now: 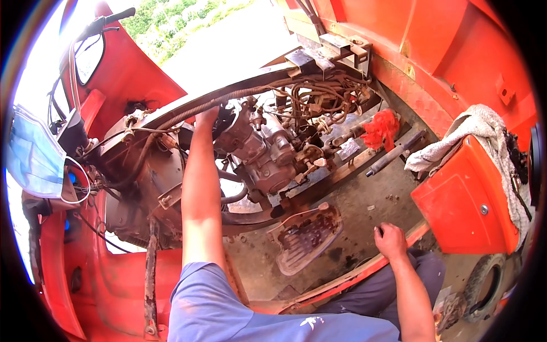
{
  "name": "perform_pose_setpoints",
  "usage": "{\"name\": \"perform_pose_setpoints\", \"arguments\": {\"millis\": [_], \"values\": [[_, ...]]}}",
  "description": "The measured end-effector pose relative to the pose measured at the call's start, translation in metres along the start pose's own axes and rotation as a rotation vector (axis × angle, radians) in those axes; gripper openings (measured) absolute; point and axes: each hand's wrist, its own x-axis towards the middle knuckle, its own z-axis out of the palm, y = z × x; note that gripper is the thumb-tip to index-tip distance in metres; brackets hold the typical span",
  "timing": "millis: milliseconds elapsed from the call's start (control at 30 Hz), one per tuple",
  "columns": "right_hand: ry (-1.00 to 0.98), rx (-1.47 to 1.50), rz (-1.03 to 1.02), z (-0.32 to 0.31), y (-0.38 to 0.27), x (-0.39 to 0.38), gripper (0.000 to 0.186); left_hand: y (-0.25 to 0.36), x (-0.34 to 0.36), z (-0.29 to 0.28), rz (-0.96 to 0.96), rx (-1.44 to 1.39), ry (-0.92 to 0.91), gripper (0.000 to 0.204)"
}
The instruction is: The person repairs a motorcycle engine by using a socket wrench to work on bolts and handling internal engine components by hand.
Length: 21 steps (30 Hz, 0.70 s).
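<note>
My left arm stretches up the middle of the view into an exposed engine (270, 157) on a red vehicle's frame. My left hand (207, 116) is next to the engine's upper left side, below a ribbed hose (188, 115); its fingers are hidden among the dark parts. Lower right, my right hand (391, 241) is closed near a red frame rail (353, 275) and my bent knee. A small dark bit shows at its fingertips, too small to name.
A blue face mask (37, 154) hangs at the left by the handlebar (108, 20). A dirty foot-pedal plate (307, 239) lies below the engine. At right are a red rag (381, 130), a red box (464, 199) with a grey towel (473, 128), and a tyre (484, 285).
</note>
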Motion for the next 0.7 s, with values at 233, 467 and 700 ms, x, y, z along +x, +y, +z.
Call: {"name": "perform_pose_setpoints", "arguments": {"millis": [233, 467, 700], "values": [[0.006, 0.016, -0.003, 0.0, 0.002, -0.001, 0.022, 0.04, -0.017, -0.009, 0.062, 0.228, 0.23, 0.025], [0.002, 0.014, 0.015, -0.001, 0.0, -0.001, 0.021, 0.011, -0.01, -0.002, 0.112, 0.322, 0.219, 0.023], [-0.001, 0.017, 0.016, 0.0, 0.0, 0.0, 0.021, 0.015, -0.02, -0.015, 0.272, 0.444, 0.415, 0.022]]}}
